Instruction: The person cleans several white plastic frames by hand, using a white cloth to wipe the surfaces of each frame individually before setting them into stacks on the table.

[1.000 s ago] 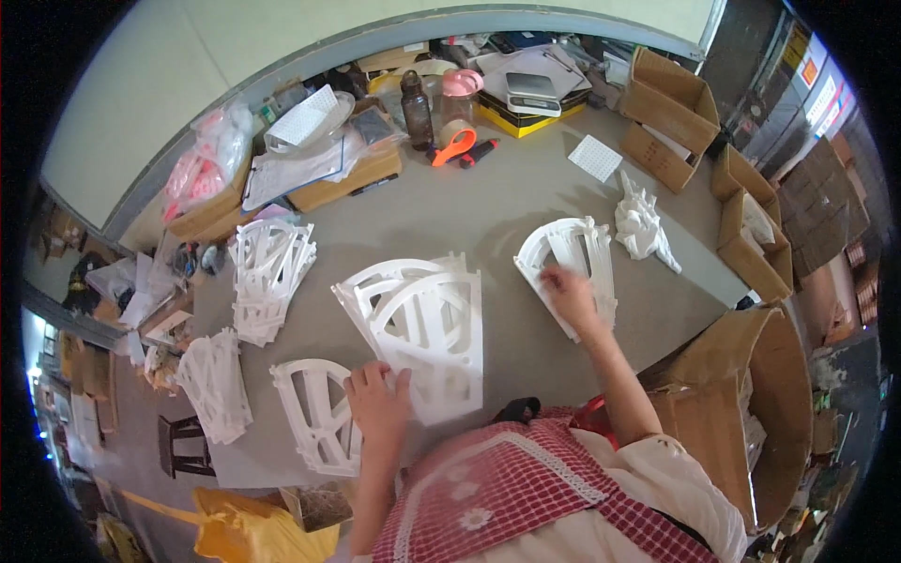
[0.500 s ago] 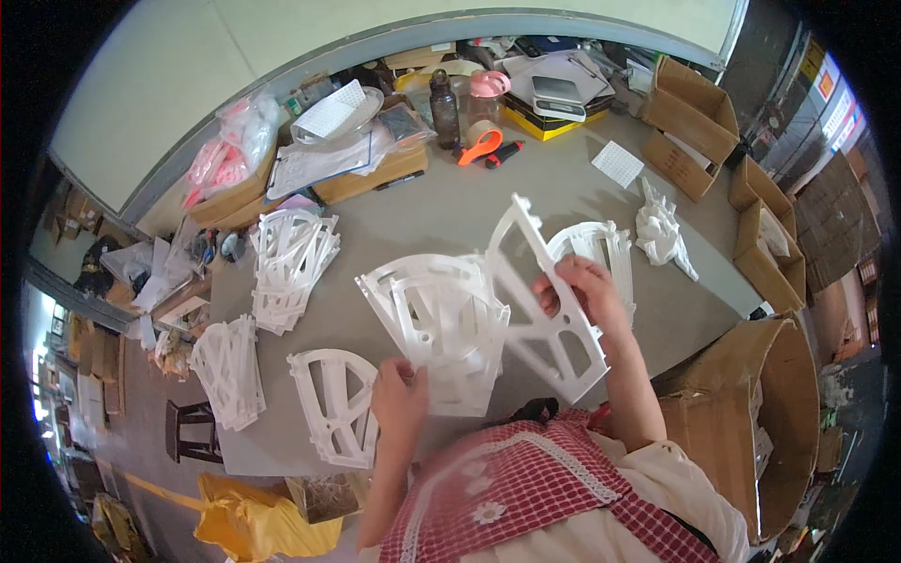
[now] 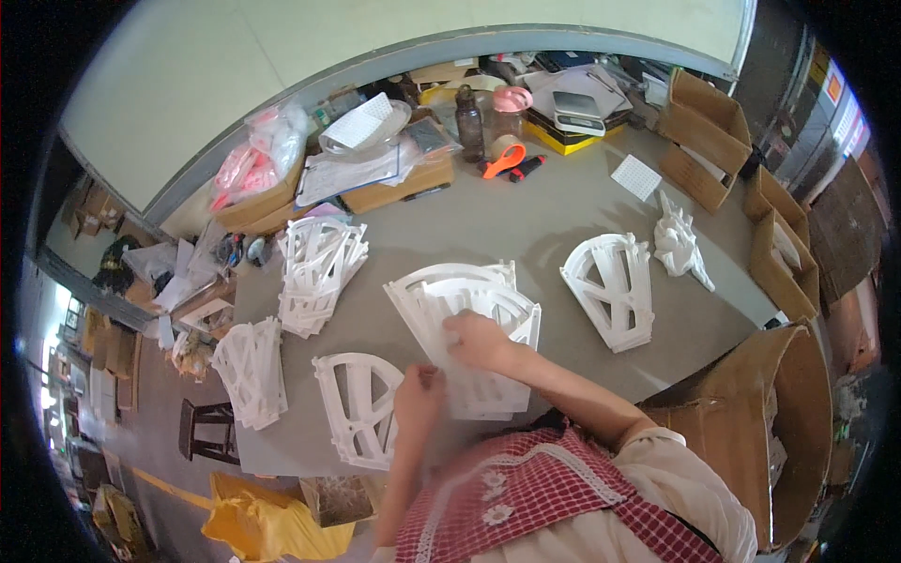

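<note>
A pile of white fan-shaped plastic frames [image 3: 511, 380] lies in front of me on the grey table. My right hand [image 3: 479, 340] reaches across it from the right, fingers bent on the upper frame's left side. At the pile's lower left is my left hand [image 3: 419, 399], fingers curled together and blurred; whether they pinch an edge cannot be made out. To its left lies another fan-shaped frame [image 3: 328, 394]. More of these frames are stacked at the right [image 3: 638, 314], the far left [image 3: 319, 272] and the near left [image 3: 251, 375].
A crumpled white glove-like bundle [image 3: 678, 239] lies beyond the right stack. Along the back are an orange tape dispenser [image 3: 505, 159], a dark bottle [image 3: 469, 127], a pink-lidded jar [image 3: 510, 108] and a scale [image 3: 576, 111]. Cardboard boxes [image 3: 702, 141] line the right; a large carton [image 3: 723, 394] stands nearby.
My right hand has moved left from beside the right stack, bringing the raised frame over the middle pile. The right stack is now uncovered. The view has shifted slightly.
</note>
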The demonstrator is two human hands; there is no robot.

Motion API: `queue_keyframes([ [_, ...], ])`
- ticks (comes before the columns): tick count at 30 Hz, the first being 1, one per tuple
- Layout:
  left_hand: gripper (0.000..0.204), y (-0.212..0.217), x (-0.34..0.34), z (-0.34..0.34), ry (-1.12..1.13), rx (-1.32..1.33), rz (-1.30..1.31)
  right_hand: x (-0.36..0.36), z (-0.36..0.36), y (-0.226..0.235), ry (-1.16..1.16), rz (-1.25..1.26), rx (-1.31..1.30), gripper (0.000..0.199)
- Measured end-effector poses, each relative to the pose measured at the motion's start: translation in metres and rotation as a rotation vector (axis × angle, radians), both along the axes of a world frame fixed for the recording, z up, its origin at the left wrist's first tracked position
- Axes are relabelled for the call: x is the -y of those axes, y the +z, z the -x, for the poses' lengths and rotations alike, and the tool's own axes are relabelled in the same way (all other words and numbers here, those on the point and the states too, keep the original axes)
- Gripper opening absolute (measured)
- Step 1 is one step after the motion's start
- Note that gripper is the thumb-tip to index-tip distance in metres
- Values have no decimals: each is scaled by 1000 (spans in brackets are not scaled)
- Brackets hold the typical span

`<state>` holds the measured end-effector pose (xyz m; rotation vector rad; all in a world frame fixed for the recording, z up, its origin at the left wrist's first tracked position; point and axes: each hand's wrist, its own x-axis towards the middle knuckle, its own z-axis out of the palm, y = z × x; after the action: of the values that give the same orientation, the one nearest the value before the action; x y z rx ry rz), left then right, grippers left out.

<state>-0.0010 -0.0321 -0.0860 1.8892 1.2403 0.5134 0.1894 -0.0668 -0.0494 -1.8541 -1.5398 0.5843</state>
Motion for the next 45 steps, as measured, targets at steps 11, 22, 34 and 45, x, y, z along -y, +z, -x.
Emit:
queue_keyframes([
  [11, 33, 18, 4, 2, 41, 103, 85, 18, -12, 25, 16, -271, -239, 30],
  [22, 43, -16, -34, 161, 613, 785, 337, 109, -121, 10, -431, -242, -905, 24],
  [34, 35, -28, -20, 135, 453, -699, -493, 87, -101, -46, -312, -229, -424, 22],
  [45, 41, 5, -12, 72, 166, -385, -647, 9, 23, -15, -10, -159, 330, 34],
])
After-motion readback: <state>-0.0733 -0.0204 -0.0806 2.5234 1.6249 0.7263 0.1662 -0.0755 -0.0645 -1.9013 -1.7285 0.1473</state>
